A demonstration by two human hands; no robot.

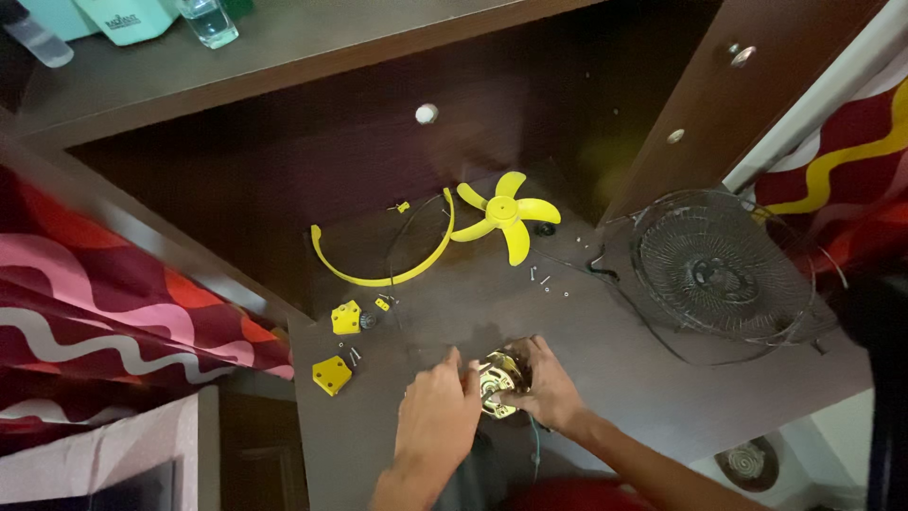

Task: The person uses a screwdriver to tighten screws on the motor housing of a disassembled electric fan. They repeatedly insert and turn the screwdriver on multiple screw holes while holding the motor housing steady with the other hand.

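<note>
At the near edge of the table (605, 378), we've got both hands clamped on the fan motor (498, 380): left hand (437, 409) gripping its left side, right hand (547, 386) wrapped around the right. Just left of us: two yellow plastic pieces (339, 345) and loose screws (356, 356). Further back: yellow fan blade (503, 216), yellow curved ring (383, 270). Wire grille (724, 265) sits well off to the right.

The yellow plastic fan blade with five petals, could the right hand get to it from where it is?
Probably yes. The right hand grips the brass-coloured metal motor, but only tiny screws lie on the dark wooden table between it and the yellow plastic fan blade.
</note>
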